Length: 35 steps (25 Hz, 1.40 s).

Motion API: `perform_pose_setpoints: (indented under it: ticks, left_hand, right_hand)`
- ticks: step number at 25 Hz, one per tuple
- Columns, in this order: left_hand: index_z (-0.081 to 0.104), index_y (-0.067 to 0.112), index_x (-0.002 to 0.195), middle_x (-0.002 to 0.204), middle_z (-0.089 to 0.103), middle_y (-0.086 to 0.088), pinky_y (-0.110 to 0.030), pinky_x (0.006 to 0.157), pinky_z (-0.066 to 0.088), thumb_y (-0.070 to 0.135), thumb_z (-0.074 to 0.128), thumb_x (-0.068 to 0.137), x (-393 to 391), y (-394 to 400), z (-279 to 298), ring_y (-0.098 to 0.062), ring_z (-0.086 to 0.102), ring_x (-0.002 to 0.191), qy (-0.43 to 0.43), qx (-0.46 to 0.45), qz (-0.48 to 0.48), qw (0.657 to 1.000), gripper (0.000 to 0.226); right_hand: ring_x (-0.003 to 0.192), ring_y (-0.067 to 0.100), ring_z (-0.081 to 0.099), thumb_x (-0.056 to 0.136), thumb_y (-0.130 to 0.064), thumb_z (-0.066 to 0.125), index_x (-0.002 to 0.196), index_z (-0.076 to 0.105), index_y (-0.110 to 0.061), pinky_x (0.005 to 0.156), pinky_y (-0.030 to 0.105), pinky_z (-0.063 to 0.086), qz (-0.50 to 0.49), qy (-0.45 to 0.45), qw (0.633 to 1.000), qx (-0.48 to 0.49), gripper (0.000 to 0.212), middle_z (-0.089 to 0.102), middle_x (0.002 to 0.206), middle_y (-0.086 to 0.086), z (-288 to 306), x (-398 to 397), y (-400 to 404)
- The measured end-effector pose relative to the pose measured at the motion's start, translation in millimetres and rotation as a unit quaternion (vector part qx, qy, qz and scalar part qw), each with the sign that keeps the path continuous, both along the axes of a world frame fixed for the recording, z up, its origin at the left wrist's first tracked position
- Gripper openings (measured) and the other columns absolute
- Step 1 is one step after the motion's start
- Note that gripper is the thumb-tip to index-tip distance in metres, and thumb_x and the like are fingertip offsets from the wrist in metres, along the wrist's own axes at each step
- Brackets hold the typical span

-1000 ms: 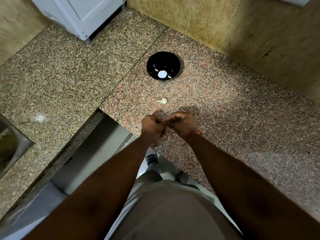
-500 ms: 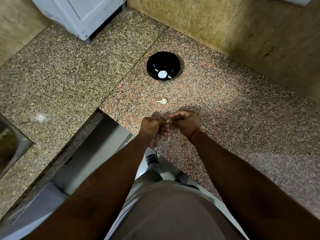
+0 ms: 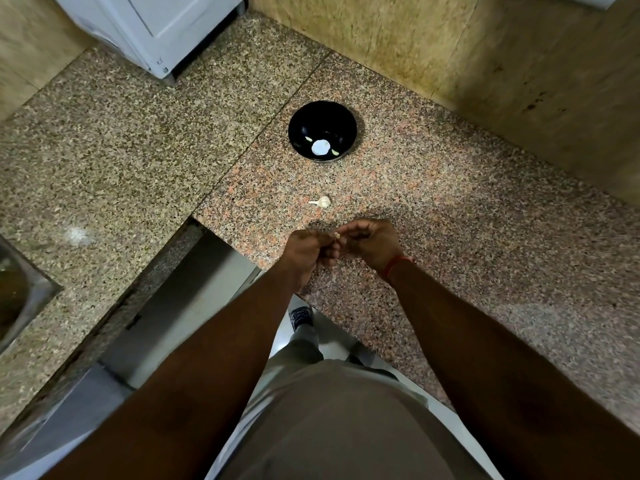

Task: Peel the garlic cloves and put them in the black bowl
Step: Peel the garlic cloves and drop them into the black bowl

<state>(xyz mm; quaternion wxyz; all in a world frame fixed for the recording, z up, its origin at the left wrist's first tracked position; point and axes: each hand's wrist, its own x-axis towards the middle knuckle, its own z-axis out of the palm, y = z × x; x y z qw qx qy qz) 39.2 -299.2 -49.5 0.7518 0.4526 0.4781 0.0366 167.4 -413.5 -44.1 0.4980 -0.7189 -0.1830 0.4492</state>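
Nearest, the left hand (image 3: pixel 306 251) and right hand (image 3: pixel 372 244) meet above the front edge of the speckled granite bench (image 3: pixel 450 237), both pinching a small garlic clove (image 3: pixel 336 235) between their fingertips. Just beyond lies a garlic piece (image 3: pixel 322 201) on the stone. Farther back the black bowl (image 3: pixel 322 130) holds pale peeled cloves, near tan wall tiles (image 3: pixel 450 46) and a white appliance (image 3: pixel 156 26)

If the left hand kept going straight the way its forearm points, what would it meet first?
Almost at once the right hand, since the left hand meets it around a small garlic clove. Beyond that lies bare countertop; the black bowl sits off that line, though depth is unclear.
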Motion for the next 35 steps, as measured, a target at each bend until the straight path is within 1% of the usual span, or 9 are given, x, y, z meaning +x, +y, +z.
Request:
perform_pose_setpoints:
  ticks: [4,9,16,18,21,24,30,33,35]
  left_hand:
    - [0.069,-0.003,0.083,0.064,0.066,-0.014,-0.028,0.044,0.044,0.01,0.06,0.102,7.4,0.0,0.6,-0.02,0.058,0.05,0.02,0.018,-0.019,0.999,0.025]
    - [0.069,-0.004,0.084,0.064,0.067,-0.014,-0.029,0.043,0.048,0.007,0.064,0.098,14.3,1.9,-3.9,-0.024,0.06,0.048,0.044,0.044,0.011,0.998,0.019]
    - [0.071,-0.009,0.085,0.066,0.07,-0.019,-0.026,0.04,0.047,0.001,0.071,0.093,28.2,1.6,-13.3,-0.023,0.064,0.044,0.077,0.108,0.015,0.991,0.013]
    - [0.071,-0.011,0.086,0.065,0.07,-0.021,-0.025,0.039,0.046,-0.004,0.071,0.091,31.4,0.7,-16.7,-0.022,0.063,0.042,0.084,0.12,0.007,0.989,0.008]
    - [0.07,-0.012,0.087,0.068,0.071,-0.024,-0.026,0.04,0.046,-0.009,0.072,0.087,31.4,-1.4,-21.3,-0.024,0.064,0.044,0.085,0.133,0.004,0.987,0.003]
    - [0.072,-0.008,0.087,0.071,0.072,-0.024,-0.027,0.041,0.047,-0.01,0.068,0.089,29.5,-1.6,-23.3,-0.026,0.065,0.047,0.096,0.142,0.002,0.985,0.004]
    - [0.079,0.008,0.087,0.084,0.077,-0.01,-0.024,0.044,0.051,0.0,0.079,0.085,22.4,-1.1,-21.4,-0.01,0.066,0.05,0.11,0.193,0.014,0.975,0.009]
    - [0.073,0.021,0.068,0.073,0.075,0.0,-0.028,0.055,0.059,0.003,0.085,0.081,20.7,0.8,-23.1,-0.01,0.067,0.057,0.121,0.234,0.007,0.965,0.025]
    - [0.069,0.023,0.061,0.063,0.07,0.004,-0.031,0.057,0.06,0.009,0.086,0.081,20.0,0.6,-22.8,-0.011,0.065,0.053,0.128,0.255,0.002,0.958,0.03]
  right_hand:
    - [0.081,0.03,0.075,0.093,0.006,0.066,0.11,0.075,-0.005,0.074,0.048,0.064,-0.019,0.047,0.999,0.008,0.021,0.078,0.092,0.016,0.6,1.9,-0.4]
    - [0.079,0.028,0.072,0.094,0.008,0.063,0.109,0.071,-0.004,0.074,0.048,0.064,-0.069,0.106,0.992,0.016,0.02,0.075,0.093,0.019,2.7,4.9,-5.2]
    - [0.071,0.025,0.069,0.093,0.009,0.063,0.116,0.066,-0.003,0.065,0.043,0.06,-0.119,0.097,0.988,-0.014,0.026,0.074,0.094,0.018,0.8,8.1,-15.4]
    - [0.066,0.024,0.067,0.092,0.012,0.062,0.113,0.066,-0.001,0.062,0.042,0.059,-0.119,0.094,0.988,-0.027,0.025,0.072,0.087,0.016,-2.0,5.7,-18.1]
    - [0.068,0.024,0.069,0.092,0.01,0.062,0.106,0.07,-0.008,0.066,0.047,0.061,-0.109,0.076,0.99,-0.05,0.024,0.075,0.086,0.013,-6.5,3.1,-20.3]
    - [0.071,0.025,0.069,0.093,0.01,0.058,0.108,0.07,-0.008,0.07,0.05,0.061,-0.096,0.07,0.991,-0.061,0.026,0.075,0.095,0.018,-8.5,-0.4,-19.7]
    - [0.071,0.026,0.069,0.091,0.01,0.061,0.107,0.072,-0.009,0.067,0.046,0.062,-0.094,0.059,0.992,-0.066,0.027,0.077,0.093,0.016,-13.0,-5.5,-19.7]
    - [0.072,0.025,0.07,0.089,0.007,0.068,0.108,0.071,-0.007,0.071,0.05,0.062,-0.095,0.053,0.992,-0.06,0.024,0.076,0.095,0.019,-10.0,-8.6,-19.6]
    - [0.072,0.024,0.069,0.087,0.005,0.073,0.108,0.071,-0.007,0.07,0.048,0.062,-0.092,0.051,0.993,-0.052,0.024,0.075,0.097,0.022,-7.3,-10.7,-19.3]
